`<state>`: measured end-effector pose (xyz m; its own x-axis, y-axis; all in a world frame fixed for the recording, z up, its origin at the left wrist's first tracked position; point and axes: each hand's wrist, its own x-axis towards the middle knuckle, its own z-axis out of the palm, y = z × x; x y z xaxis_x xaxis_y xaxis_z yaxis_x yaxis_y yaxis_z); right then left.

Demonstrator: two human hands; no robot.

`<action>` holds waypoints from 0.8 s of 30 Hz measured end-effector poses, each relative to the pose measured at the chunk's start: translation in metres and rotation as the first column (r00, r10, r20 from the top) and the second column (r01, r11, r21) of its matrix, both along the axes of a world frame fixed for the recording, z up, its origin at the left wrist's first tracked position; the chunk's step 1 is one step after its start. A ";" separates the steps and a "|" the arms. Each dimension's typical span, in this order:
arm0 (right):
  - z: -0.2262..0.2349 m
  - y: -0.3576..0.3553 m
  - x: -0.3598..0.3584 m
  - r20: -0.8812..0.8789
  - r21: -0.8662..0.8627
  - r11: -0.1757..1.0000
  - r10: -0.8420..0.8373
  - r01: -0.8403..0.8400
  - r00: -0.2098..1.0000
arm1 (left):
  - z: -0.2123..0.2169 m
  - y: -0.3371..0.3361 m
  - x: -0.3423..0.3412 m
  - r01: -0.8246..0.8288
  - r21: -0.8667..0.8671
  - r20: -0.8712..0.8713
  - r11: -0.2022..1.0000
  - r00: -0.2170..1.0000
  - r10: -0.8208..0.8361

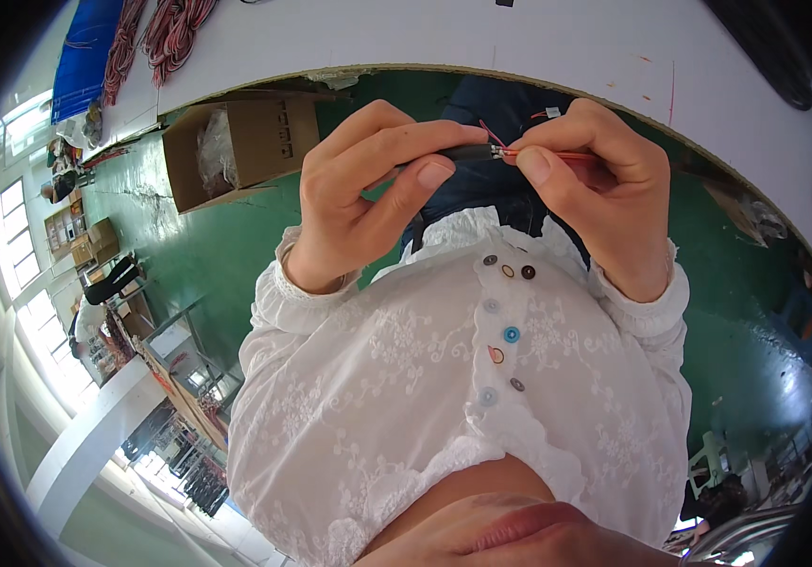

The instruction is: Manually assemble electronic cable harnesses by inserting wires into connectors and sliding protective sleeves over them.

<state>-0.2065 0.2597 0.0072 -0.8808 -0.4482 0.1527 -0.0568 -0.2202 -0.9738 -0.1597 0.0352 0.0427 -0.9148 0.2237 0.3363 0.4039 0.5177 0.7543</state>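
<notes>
Close work here: the fingers of my left hand (358, 189) are wrapped round a slim black tube (467, 153), and from its end pokes a small metal tip (497, 151), right between my two hands. Across from it, the fingers of my right hand (618, 184) pinch the red wires (566, 156), thumb just beside that metal. Both sides have hold, and that's the tricky bit! Pull too hard and, I reckon, a wire could slip or snap at the metal; twist one hand without the other and the tip could bend. And look, a thin strand (491, 133) sticks up near the tip, outside my grip; it could snag or end up trapped under my thumb. All this hangs in mid-air, short of the edge of the worktop (444, 33), so with nothing propping it, a slip could drop the piece to my lap or the green floor (203, 260). My thumb hides part of the wires: how firmly they're seated, I can't tell.
</notes>
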 end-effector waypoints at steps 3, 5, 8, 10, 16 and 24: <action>0.002 0.001 -0.001 0.036 0.035 0.999 0.024 -0.026 0.999 | -0.001 -0.002 0.000 0.022 -0.019 0.005 1.000 1.000 -0.022; 0.004 0.002 -0.003 0.067 0.042 0.999 0.029 -0.032 0.997 | -0.001 -0.003 0.000 0.029 -0.028 0.018 0.999 0.999 -0.028; 0.008 0.006 -0.007 -0.156 0.174 0.985 0.023 0.004 0.988 | 0.002 -0.006 0.000 0.046 -0.079 0.045 0.996 0.998 -0.042; 0.012 0.009 -0.008 -0.219 0.277 0.961 0.062 0.001 0.974 | 0.001 -0.007 0.001 0.056 -0.118 0.060 0.991 0.997 -0.049; 0.016 0.008 -0.007 -0.434 0.337 0.933 0.038 0.123 0.900 | 0.001 -0.003 0.001 0.035 -0.092 0.035 0.995 0.999 -0.032; 0.009 0.008 -0.010 -0.545 0.331 0.928 0.040 0.171 0.837 | 0.002 -0.007 -0.001 0.074 -0.027 0.160 0.997 0.985 -0.068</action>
<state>-0.2169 0.2676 0.0166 -0.7351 -0.5074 0.4496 -0.5908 0.1540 -0.7920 -0.1604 0.0280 0.0448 -0.9374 0.2986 0.1792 0.3168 0.5174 0.7949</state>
